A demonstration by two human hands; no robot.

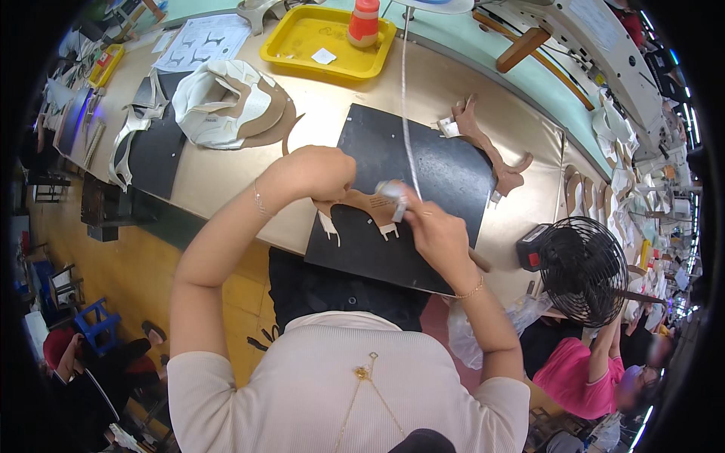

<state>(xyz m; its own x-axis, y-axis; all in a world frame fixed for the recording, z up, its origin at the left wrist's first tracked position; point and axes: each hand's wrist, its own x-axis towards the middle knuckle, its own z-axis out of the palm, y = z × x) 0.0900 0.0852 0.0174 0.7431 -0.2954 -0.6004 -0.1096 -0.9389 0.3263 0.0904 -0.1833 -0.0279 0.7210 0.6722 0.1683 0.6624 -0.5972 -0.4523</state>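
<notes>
My left hand (321, 174) is closed, its fingers curled over a tan shoe-upper piece (364, 202) with white tabs along its near edge. The piece lies on a dark flat board (362, 260). In my right hand (440, 235) is a hammer (396, 198), its metal head blurred by motion and just over the piece's right part. The handle end sticks out behind that hand. A white cord (408, 128) hangs down past the hammer head. Another brown upper piece (474, 130) with white tabs rests at the board's far right corner.
Stacked white and tan upper pieces (226, 106) sit at left. Behind stands a yellow tray (302, 64) with a red bottle (364, 23); a printed sheet (202, 41) is beside it. A black fan (581, 268) stands at right. Other people work at both sides.
</notes>
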